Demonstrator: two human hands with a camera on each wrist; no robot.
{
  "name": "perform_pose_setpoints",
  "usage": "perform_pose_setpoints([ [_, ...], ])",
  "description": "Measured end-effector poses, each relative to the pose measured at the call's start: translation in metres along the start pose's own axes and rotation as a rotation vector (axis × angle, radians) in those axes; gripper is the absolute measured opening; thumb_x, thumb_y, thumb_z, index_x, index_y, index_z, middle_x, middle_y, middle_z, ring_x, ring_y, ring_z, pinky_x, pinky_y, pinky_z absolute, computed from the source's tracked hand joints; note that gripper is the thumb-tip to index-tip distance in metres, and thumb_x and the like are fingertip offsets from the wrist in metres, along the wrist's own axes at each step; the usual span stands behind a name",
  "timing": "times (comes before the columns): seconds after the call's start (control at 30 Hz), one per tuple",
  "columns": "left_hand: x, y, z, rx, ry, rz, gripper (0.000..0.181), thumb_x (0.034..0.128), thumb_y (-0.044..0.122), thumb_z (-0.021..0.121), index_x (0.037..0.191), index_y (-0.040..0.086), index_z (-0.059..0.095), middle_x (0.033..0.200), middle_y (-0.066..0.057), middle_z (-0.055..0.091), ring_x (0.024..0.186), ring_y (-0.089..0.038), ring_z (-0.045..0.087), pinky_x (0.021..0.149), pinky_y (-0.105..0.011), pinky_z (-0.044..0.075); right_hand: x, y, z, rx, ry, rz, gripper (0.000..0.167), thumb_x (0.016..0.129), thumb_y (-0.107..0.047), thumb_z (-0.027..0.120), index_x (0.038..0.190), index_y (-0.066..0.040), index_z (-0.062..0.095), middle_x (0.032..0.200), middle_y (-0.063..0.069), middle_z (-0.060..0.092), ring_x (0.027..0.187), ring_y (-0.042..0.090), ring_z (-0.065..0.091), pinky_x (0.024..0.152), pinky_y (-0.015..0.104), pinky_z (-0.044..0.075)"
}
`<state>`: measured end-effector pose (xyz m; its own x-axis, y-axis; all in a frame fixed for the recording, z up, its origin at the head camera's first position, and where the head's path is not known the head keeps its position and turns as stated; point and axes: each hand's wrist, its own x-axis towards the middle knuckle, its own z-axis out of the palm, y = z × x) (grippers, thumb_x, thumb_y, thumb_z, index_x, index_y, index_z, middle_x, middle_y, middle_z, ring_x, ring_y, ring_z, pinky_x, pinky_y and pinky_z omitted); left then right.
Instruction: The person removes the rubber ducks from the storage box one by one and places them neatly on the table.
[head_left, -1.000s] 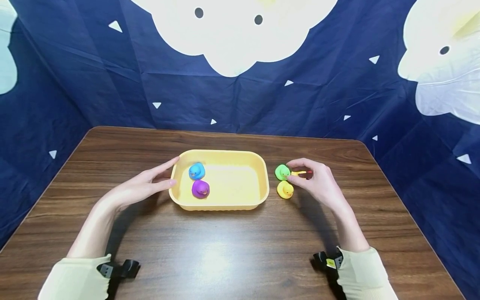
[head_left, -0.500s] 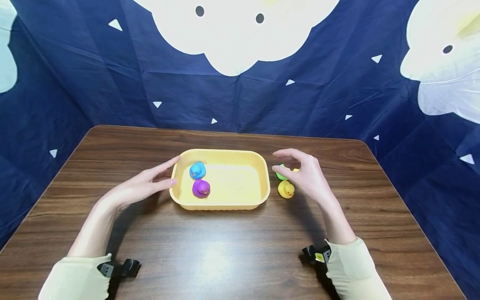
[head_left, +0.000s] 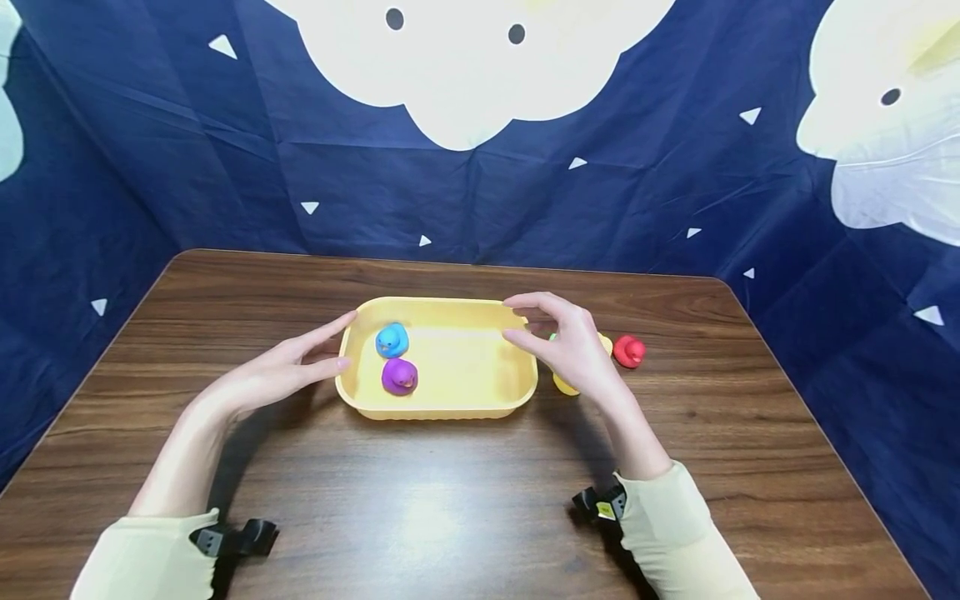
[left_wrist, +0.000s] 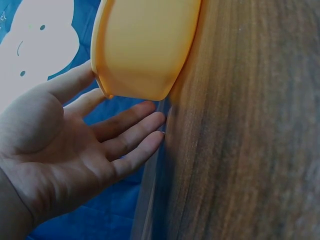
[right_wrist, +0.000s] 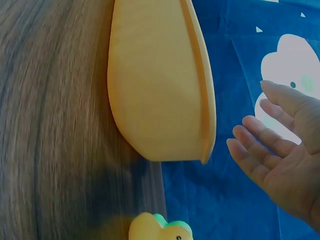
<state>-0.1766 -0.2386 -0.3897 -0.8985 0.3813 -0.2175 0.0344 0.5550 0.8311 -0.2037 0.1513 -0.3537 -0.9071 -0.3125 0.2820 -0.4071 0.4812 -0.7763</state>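
Observation:
A pale yellow plastic bin stands on the table with a blue rubber duck and a purple rubber duck at its left end. My left hand touches the bin's left rim with thumb and forefinger. In the left wrist view its other fingers extend loosely below the rim. Over the bin's right end hovers my right hand, fingers spread and holding nothing. It partly hides a yellow rubber duck and a green one. The right wrist view shows a gap between hand and bin.
To the right of my right hand sits a red rubber duck, beside another yellow object that is partly covered. The brown wood-grain table ends at a dark blue cloth with white cloud shapes.
My right hand has moved left, from beside the green and yellow ducks to the bin's right end, uncovering the red duck. My left hand and the bin have stayed put.

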Motion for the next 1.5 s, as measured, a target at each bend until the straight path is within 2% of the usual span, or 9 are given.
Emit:
perform_pose_setpoints([
  [0.2,0.002,0.001,-0.001,0.006,-0.001,-0.001,0.073,0.1051,0.043,0.057,0.165,0.038,0.016,0.168,-0.014,0.032,0.151,-0.038,0.035,0.114,-0.063,0.032,0.004,-0.003,0.009,0.05,-0.001,-0.017,0.038,0.088,-0.015,0.083,0.124,-0.012,0.072,0.126,0.009,0.073,0.119,0.03,0.069,0.097,0.044,0.058],
  [0.43,0.001,-0.001,0.0,0.003,-0.001,0.005,0.074,0.105,0.043,0.057,0.166,0.034,0.016,0.169,-0.013,0.03,0.15,-0.038,0.036,0.115,-0.062,0.033,0.009,-0.006,0.023,0.101,-0.032,-0.002,0.038,0.087,-0.014,0.083,0.124,-0.012,0.072,0.126,0.008,0.073,0.119,0.025,0.068,0.1,0.05,0.056],
  [0.77,0.0,0.0,-0.001,0.019,-0.002,-0.01,0.074,0.105,0.044,0.057,0.165,0.037,0.015,0.165,-0.017,0.036,0.148,-0.039,0.039,0.113,-0.063,0.035,0.017,-0.016,0.045,0.136,-0.079,-0.01,0.038,0.088,-0.013,0.082,0.125,-0.009,0.072,0.125,0.006,0.073,0.12,0.025,0.068,0.098,0.041,0.058],
  [0.93,0.001,0.001,-0.001,0.027,-0.006,-0.024,0.074,0.1049,0.045,0.056,0.165,0.037,0.014,0.167,-0.018,0.033,0.15,-0.042,0.037,0.114,-0.065,0.034,0.019,-0.019,0.052,0.146,-0.105,-0.019,0.04,0.089,-0.015,0.081,0.127,-0.009,0.071,0.127,0.006,0.073,0.121,0.028,0.067,0.098,0.041,0.058],
  [1.13,0.001,0.001,-0.001,0.029,-0.009,-0.031,0.075,0.1049,0.046,0.056,0.166,0.036,0.013,0.168,-0.019,0.03,0.151,-0.043,0.035,0.114,-0.068,0.033,0.023,-0.022,0.06,0.13,-0.12,-0.032,0.04,0.089,-0.017,0.082,0.127,-0.011,0.072,0.127,0.005,0.073,0.115,0.023,0.07,0.096,0.04,0.059],
  [1.2,0.001,0.001,-0.001,0.027,-0.009,-0.031,0.075,0.1049,0.046,0.056,0.166,0.036,0.013,0.168,-0.019,0.03,0.151,-0.043,0.034,0.114,-0.068,0.032,0.024,-0.023,0.063,0.134,-0.13,-0.037,0.039,0.089,-0.016,0.081,0.126,-0.01,0.072,0.127,0.006,0.073,0.113,0.024,0.071,0.096,0.038,0.059],
  [1.4,0.002,0.002,-0.001,0.023,-0.006,-0.029,0.075,0.1048,0.045,0.056,0.166,0.036,0.014,0.167,-0.019,0.031,0.151,-0.043,0.035,0.115,-0.066,0.033,0.027,-0.025,0.071,0.152,-0.166,-0.037,0.036,0.09,-0.014,0.079,0.125,-0.007,0.071,0.127,0.01,0.073,0.118,0.032,0.069,0.098,0.048,0.057],
  [1.5,0.002,0.002,-0.001,0.024,-0.006,-0.023,0.075,0.1049,0.045,0.056,0.166,0.035,0.014,0.167,-0.019,0.032,0.15,-0.042,0.036,0.115,-0.065,0.034,0.028,-0.025,0.075,0.149,-0.182,-0.032,0.036,0.091,-0.014,0.079,0.126,-0.007,0.071,0.126,0.009,0.073,0.119,0.031,0.068,0.099,0.048,0.056],
])
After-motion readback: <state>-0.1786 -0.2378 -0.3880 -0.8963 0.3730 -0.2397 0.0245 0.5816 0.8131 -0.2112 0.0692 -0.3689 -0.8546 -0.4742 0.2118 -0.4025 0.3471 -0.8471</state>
